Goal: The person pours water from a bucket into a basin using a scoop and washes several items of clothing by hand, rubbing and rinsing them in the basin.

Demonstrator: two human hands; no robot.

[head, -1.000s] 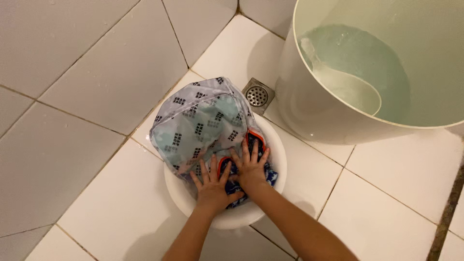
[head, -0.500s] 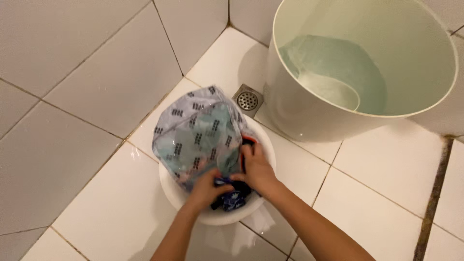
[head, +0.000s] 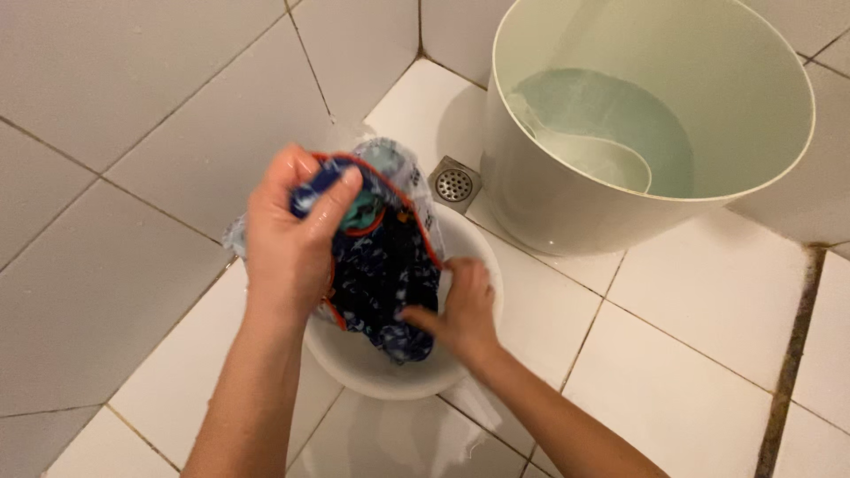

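White floor tiles point(head: 708, 301) with dark grout meet a tiled wall at a corner, where a small round metal drain point(head: 453, 183) is set into the floor. Beside the drain stands a large pale bucket point(head: 549, 204) partly filled with water, a scoop lying sunk inside it. Just in front of the bucket sits a white round basin point(head: 390, 376) on the floor.

Over the basin the left hand point(head: 288, 239) lifts a wet dark blue patterned garment with orange trim point(head: 385, 274) — its fingers point(head: 332, 199) are curled tight around the bunched upper end, thumb pressed over the cloth. The garment hangs down into the basin, its lower end just above the bottom. The right hand point(head: 460, 310) touches the lower part of the garment from the side, fingers loosely bent and pressed against the cloth, not clearly closed around it. Behind the left hand a light patterned cloth point(head: 390, 164) shows — partly hidden, lying at the basin's far rim
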